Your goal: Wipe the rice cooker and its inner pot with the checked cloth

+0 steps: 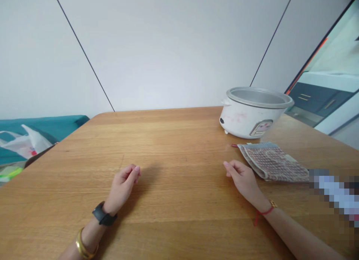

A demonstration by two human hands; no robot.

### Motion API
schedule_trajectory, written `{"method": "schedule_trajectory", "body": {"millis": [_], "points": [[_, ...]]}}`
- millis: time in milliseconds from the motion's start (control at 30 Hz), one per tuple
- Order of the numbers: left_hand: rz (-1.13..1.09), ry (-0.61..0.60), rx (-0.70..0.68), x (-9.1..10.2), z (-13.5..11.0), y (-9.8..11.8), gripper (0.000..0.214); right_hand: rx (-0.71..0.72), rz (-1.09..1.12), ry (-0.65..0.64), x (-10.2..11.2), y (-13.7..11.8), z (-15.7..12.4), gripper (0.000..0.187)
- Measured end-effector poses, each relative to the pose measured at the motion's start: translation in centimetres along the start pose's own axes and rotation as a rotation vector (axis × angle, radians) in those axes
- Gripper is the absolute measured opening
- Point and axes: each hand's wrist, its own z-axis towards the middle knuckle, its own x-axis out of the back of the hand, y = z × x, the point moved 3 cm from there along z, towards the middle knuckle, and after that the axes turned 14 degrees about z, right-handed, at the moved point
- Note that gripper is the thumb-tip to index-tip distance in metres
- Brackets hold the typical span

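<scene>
Resting on a broad, warm-toned wooden table (pixel 179 140), a person's two bare hands lie loosely curled and hold nothing. The right hand (pixel 244 179), with a red cord at its wrist, sits just beside a folded, patterned brown-and-grey woven cloth (pixel 273 162), which lies to that hand's right and slightly beyond it, its long axis slanting from the far left toward the near right. The left hand (pixel 122 189), above a black wristband and a gold bangle, rests well apart from the cloth, so the right hand is plainly the nearer. Beyond the cloth stands a round white electric rice cooker (pixel 252 116) with a bare metal rim and no lid. At far left, a white plastic bag (pixel 24 144) sits on a teal seat (pixel 50 125).
</scene>
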Motion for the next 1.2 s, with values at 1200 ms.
{"method": "schedule_trajectory", "body": {"millis": [1200], "points": [[0.197, -0.249, -0.232, -2.5, -1.9, 3.5, 0.031, 0.111, -0.244, -0.425, -2.5, -2.9, -1.8, 0.033]]}}
